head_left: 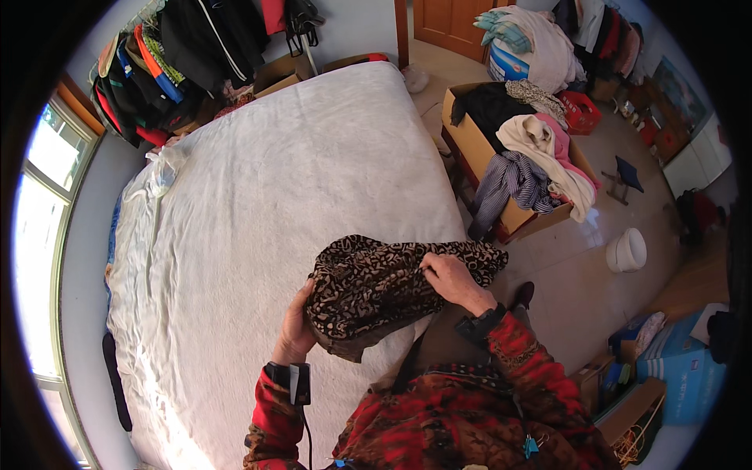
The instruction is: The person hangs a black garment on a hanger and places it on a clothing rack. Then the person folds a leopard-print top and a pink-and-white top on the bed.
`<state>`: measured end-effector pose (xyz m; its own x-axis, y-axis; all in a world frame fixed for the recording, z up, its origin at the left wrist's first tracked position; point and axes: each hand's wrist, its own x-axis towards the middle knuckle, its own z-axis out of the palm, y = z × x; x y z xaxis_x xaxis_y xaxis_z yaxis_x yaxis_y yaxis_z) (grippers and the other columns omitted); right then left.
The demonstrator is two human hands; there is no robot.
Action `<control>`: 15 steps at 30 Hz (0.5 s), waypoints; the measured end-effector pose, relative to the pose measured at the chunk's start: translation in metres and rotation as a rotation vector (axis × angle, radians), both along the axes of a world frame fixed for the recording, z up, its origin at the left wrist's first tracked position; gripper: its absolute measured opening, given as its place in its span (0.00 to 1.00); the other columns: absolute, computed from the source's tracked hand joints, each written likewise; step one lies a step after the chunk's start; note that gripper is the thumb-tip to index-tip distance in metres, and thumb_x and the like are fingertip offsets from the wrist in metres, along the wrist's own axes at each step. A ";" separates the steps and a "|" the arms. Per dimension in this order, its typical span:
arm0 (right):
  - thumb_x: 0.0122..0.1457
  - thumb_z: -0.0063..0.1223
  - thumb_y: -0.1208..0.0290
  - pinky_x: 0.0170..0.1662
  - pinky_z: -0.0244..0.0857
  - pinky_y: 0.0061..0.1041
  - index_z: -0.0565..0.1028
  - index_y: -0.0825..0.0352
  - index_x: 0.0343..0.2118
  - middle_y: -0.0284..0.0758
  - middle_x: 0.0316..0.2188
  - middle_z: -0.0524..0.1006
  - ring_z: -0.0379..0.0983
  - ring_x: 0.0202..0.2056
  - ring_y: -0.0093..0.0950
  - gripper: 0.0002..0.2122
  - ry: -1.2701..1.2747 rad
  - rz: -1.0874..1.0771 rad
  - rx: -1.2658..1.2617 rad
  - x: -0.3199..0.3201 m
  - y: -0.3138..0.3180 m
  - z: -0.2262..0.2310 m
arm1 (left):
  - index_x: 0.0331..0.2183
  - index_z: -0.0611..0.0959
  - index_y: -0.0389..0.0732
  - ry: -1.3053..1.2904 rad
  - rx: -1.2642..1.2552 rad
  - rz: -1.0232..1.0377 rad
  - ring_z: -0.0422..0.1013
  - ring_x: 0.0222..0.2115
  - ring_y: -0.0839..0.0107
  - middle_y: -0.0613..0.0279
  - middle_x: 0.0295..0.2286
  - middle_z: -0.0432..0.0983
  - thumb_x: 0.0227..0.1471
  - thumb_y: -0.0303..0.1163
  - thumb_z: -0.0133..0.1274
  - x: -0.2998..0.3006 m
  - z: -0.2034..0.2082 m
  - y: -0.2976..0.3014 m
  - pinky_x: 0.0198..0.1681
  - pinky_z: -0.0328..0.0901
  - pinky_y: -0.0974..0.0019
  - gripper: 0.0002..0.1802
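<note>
A dark garment with a tan leopard-like print [368, 286] is held up in front of me, over the near right edge of the bed. My left hand [296, 325] grips its left side, the fingers hidden behind the cloth. On the right, my right hand [454, 280] pinches the fabric from above with bent fingers. The garment's right end hangs out past the bed edge, and a plainer brown part shows along its bottom. What kind of garment it is, I cannot tell.
A white cover spreads over the bed [298, 164]. Beyond its right side stands a cardboard box [513, 215] heaped with clothes. A white bucket [627, 251] and a folding stool [624, 178] are on the floor. Clothes hang [211, 43] at the far left; a blue package [685, 368] lies near right.
</note>
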<state>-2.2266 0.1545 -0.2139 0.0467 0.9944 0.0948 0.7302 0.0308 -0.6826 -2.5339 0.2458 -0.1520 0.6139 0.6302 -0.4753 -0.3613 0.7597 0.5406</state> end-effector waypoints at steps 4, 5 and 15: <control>0.60 0.46 0.75 0.31 0.61 0.19 0.71 0.70 0.36 0.26 0.23 0.71 0.67 0.28 0.15 0.06 0.652 -0.335 -0.070 0.028 0.007 0.029 | 0.48 0.72 0.35 0.295 0.226 -0.157 0.73 0.43 0.66 0.56 0.42 0.76 0.55 0.33 0.52 -0.013 -0.007 0.019 0.48 0.68 0.63 0.20; 0.60 0.45 0.74 0.29 0.60 0.18 0.72 0.70 0.35 0.25 0.23 0.70 0.64 0.26 0.13 0.05 0.697 -0.370 0.048 0.036 0.009 0.037 | 0.45 0.75 0.35 0.313 0.388 -0.167 0.75 0.38 0.68 0.57 0.38 0.78 0.53 0.27 0.53 -0.015 -0.014 0.024 0.45 0.69 0.66 0.17; 0.61 0.45 0.73 0.36 0.63 0.16 0.74 0.70 0.37 0.27 0.29 0.73 0.68 0.30 0.15 0.07 0.981 -0.608 0.226 0.062 0.008 0.048 | 0.41 0.76 0.31 1.188 0.887 0.063 0.76 0.35 0.63 0.48 0.33 0.78 0.50 0.42 0.57 -0.034 -0.095 0.048 0.38 0.69 0.64 0.24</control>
<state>-2.1649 0.1622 -0.1655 0.6591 0.7483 -0.0744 -0.1684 0.0504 -0.9844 -2.5680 0.2938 -0.2465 0.1124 0.9861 -0.1228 0.5942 0.0323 0.8036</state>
